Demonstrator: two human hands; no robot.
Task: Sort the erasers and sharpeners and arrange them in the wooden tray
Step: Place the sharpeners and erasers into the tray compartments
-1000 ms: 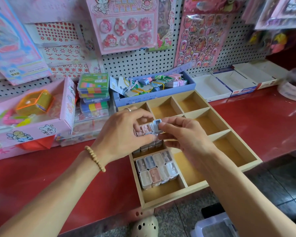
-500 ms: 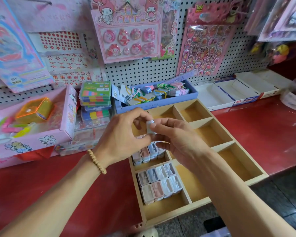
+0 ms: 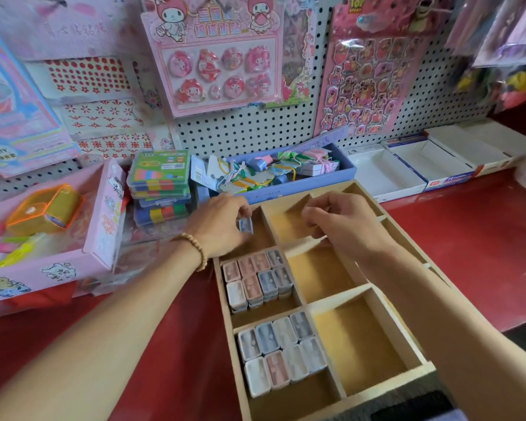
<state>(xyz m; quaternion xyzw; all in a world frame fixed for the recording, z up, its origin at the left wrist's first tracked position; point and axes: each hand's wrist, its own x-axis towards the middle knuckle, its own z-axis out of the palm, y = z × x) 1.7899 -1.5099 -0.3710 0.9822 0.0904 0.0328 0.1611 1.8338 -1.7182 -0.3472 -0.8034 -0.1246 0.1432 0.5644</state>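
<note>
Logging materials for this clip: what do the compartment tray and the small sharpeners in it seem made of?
Tray: looks like unfinished pale wood, matte, with thin dividers and a rougher tan floor. Sharpeners: probably moulded plastic in pastel pink, blue and white with a dull sheen; blur hides finer detail.

Left hand [image 3: 222, 226] pinches 1 blue sharpener [image 3: 246, 225] over wooden tray [image 3: 374, 299], far-left compartment. Right hand [image 3: 343, 223] curled over far-middle compartment, contents unclear. 2 near-left compartments packed with pastel sharpeners [image 3: 283, 350]. Red counter [image 3: 483, 244], pegboard [image 3: 255, 129] behind.
</note>
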